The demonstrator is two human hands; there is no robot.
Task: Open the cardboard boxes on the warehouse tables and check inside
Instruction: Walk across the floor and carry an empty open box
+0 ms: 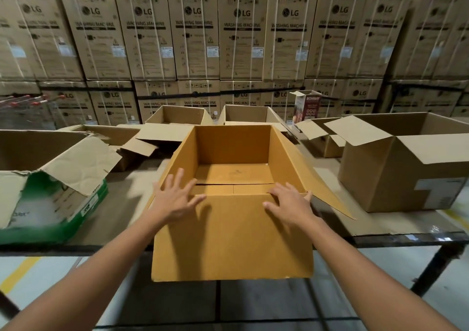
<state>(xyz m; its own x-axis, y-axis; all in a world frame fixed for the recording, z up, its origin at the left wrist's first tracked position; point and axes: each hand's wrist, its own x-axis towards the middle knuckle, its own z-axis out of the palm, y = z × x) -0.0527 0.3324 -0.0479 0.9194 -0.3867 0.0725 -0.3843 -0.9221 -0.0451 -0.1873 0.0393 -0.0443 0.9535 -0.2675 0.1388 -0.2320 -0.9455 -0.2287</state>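
Observation:
An open orange-brown cardboard box (231,150) stands at the table's near edge, straight ahead. Its inside is bare; only the floor flaps with a seam show. Its near flap (232,239) hangs down over the table edge toward me. My left hand (175,196) lies with spread, straight fingers on the box's near left corner. My right hand (289,203) lies with straight fingers on the top of the near flap at the right. Neither hand curls round the cardboard.
The table (380,226) also carries a green-and-white box with torn flaps (50,198) at the left, a large open brown box (406,163) at the right, and several open boxes (177,117) behind. Stacked washing machine cartons (238,36) wall the back.

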